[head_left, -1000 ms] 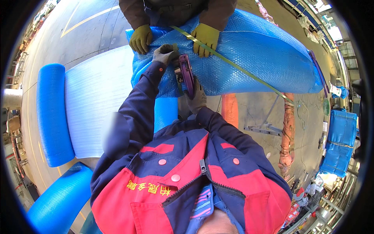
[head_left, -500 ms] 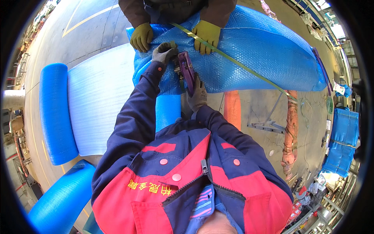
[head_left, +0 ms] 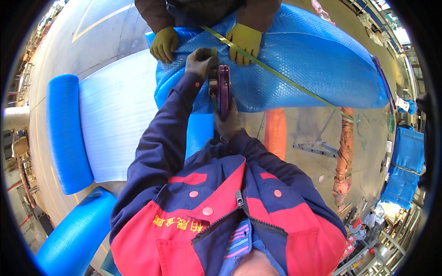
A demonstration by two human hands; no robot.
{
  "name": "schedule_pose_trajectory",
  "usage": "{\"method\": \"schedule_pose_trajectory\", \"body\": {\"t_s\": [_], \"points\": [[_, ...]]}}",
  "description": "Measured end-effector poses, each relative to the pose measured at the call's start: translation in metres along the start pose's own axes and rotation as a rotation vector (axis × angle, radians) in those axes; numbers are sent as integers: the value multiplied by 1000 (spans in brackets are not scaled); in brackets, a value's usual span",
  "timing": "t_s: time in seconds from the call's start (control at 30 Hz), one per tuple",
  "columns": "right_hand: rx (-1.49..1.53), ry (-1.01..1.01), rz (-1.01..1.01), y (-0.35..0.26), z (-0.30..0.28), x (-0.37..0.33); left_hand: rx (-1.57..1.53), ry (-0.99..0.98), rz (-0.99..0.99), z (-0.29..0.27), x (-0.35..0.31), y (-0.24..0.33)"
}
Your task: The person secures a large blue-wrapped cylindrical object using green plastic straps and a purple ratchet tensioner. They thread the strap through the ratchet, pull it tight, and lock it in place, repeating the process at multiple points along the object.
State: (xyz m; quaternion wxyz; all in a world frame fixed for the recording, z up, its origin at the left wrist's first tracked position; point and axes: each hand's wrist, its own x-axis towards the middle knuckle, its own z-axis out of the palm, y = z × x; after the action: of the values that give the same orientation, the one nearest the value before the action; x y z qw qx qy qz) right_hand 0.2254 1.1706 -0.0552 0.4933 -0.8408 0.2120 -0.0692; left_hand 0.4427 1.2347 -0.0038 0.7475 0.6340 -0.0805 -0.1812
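Note:
A long bundle wrapped in blue bubble film [head_left: 299,69] lies across the top of the view. A green strap [head_left: 285,78] runs over it at a slant. On the bundle's near side stands a purple strapping tool [head_left: 224,87]. My left hand [head_left: 200,62], in a grey glove, is closed around the tool's far end where the strap enters. My right hand [head_left: 229,123], also grey-gloved, grips the tool's near end. A co-worker's two yellow-green gloved hands [head_left: 164,43] [head_left: 246,40] press on the bundle just beyond my left hand.
A sheet of pale blue foam [head_left: 115,119] lies on the concrete floor at the left, ending in a blue roll [head_left: 66,133]. Another blue roll [head_left: 73,234] sits at the lower left. Orange supports [head_left: 275,131] stand under the bundle. Blue wrapped packs [head_left: 405,165] are at the right.
My hands and the purple tool have stayed almost in place on the bundle. The co-worker's gloves still press on the film.

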Motion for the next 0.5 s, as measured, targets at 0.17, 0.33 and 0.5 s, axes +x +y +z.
{"method": "schedule_pose_trajectory", "body": {"t_s": [0.17, 0.33, 0.5], "points": [[27, -49, 82, -15, -7, 4, 247, 79, -43, 10, 23, -23], [-126, -133, -15, -49, -81, 28, 168, 68, -32, -1, 33, -36], [-770, 331, -485, -48, -163, 106, -20, 52, -116, 0, 26, -33]]}}
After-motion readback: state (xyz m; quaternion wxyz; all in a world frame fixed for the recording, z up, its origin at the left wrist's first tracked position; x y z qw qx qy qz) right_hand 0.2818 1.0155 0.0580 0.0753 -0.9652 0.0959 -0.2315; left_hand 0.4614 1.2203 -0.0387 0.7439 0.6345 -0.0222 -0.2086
